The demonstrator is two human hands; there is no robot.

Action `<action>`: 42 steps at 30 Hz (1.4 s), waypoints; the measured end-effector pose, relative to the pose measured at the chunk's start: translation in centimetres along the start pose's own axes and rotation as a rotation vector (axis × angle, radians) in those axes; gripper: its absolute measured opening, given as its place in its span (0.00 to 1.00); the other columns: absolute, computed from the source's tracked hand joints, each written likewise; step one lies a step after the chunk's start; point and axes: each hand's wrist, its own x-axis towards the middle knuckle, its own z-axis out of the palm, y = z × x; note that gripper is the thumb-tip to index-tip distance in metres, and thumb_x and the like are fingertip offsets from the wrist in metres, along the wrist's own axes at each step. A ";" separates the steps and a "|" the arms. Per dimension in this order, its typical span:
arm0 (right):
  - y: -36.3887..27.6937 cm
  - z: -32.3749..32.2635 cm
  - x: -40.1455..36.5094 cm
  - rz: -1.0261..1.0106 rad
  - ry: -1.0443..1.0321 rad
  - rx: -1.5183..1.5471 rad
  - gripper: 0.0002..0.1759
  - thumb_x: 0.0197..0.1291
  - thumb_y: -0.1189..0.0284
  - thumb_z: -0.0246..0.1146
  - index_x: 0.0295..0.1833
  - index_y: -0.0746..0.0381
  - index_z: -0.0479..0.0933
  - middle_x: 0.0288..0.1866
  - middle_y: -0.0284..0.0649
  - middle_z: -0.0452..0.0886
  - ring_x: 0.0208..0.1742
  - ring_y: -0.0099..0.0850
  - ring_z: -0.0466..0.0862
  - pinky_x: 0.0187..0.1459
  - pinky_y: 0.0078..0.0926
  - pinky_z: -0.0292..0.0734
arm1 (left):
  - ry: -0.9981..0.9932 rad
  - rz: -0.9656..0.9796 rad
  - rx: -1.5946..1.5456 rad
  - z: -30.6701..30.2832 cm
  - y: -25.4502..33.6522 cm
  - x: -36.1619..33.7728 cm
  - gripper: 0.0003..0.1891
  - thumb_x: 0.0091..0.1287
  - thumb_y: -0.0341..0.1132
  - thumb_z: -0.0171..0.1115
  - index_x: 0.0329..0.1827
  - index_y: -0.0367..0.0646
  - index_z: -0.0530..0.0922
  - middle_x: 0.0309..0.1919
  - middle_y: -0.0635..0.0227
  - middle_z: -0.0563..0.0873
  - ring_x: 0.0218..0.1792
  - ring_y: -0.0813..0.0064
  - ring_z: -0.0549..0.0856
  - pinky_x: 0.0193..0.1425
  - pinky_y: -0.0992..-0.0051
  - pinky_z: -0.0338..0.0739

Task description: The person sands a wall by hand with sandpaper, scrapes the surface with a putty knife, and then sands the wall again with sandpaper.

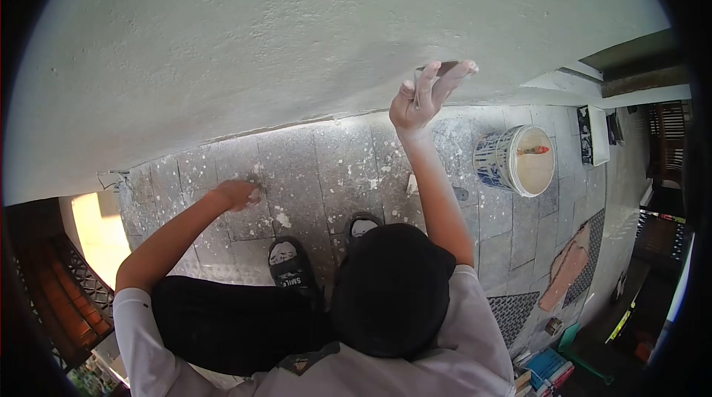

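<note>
My right hand (pixel 419 104), coated in white dust, is raised against the pale plastered wall (pixel 245 34). Its fingers are bent around a thin dark flat piece (pixel 447 68), which lies against the wall surface; its exact kind cannot be told. Low over the speckled paving, my left hand (pixel 239 194) hangs out to the side with loosely bent fingers and whitish fingertips, and nothing shows in it. Two dark sandals (pixel 295 267) stand on the floor beneath, between the hands.
A paint-stained bucket (pixel 498 160) with an orange-handled tool in it stands right of my right arm. Beyond it sits a white tray (pixel 598 134). Tiled paving (pixel 356 167) spattered white runs along the wall's foot. A patterned mat (pixel 512 315) and a pinkish sheet (pixel 567 275) lie lower right.
</note>
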 end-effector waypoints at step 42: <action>1.4 1.9 -9.1 -0.040 -0.357 -0.359 0.34 0.75 0.56 0.38 0.78 0.64 0.45 0.79 0.61 0.37 0.80 0.56 0.33 0.74 0.61 0.27 | -0.073 -0.001 0.114 1.9 -2.8 0.6 0.20 0.67 0.49 0.58 0.55 0.46 0.78 0.50 0.51 0.84 0.55 0.52 0.81 0.57 0.55 0.75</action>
